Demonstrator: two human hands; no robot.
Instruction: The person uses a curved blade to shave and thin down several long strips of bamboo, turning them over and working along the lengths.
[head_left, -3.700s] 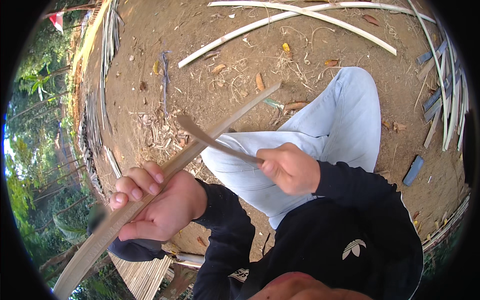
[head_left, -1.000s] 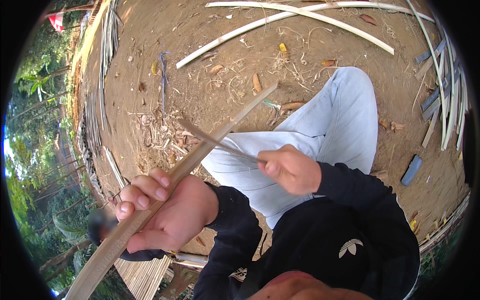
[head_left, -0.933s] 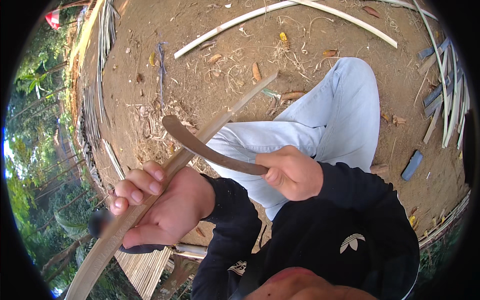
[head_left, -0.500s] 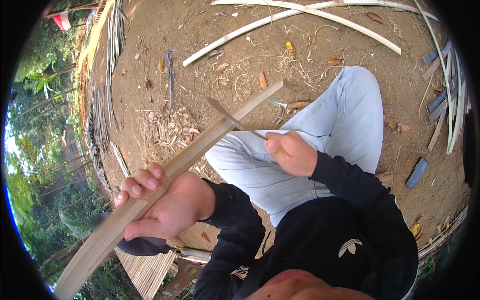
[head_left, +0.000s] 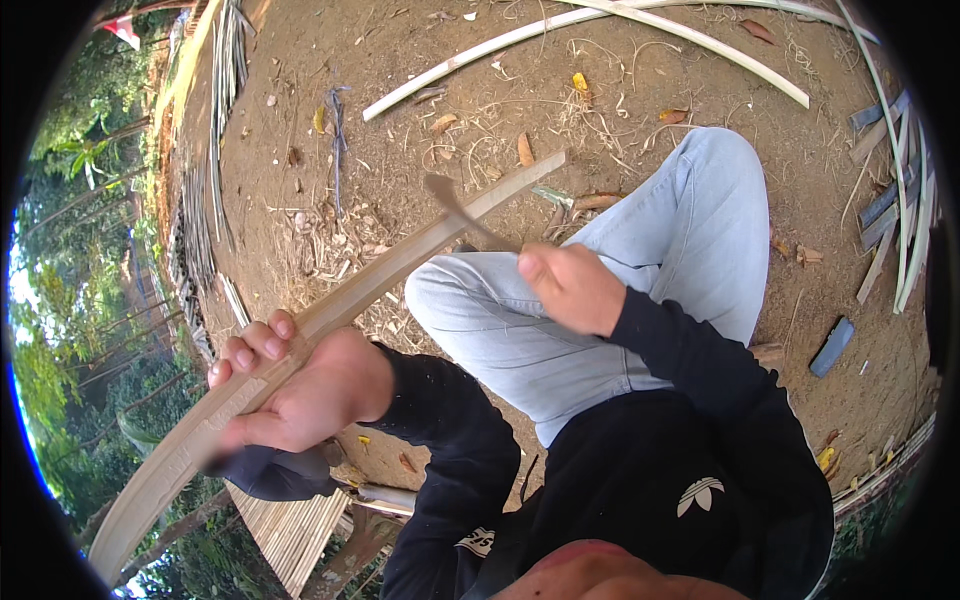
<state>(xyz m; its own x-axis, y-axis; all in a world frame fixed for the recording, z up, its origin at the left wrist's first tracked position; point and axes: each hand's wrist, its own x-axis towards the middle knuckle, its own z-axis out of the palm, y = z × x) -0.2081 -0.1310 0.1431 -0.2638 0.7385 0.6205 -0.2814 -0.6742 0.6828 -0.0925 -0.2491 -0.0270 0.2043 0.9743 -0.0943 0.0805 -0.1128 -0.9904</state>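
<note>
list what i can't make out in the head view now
In the head view:
Grip end of the curved brown blade: hidden inside the bare right hand; the blade itself is blurred.
Near end of the long tan bamboo strip: cut off by the lower-left fisheye rim.
Person in dark clothing: partly hidden behind the bare left hand.

Brown earthen ground (head_left: 280, 110) strewn with fallen leaves (head_left: 525, 150), bordered at left by green trees (head_left: 75, 360), lit by daylight, slatted platform (head_left: 280, 530) partly shown
</note>
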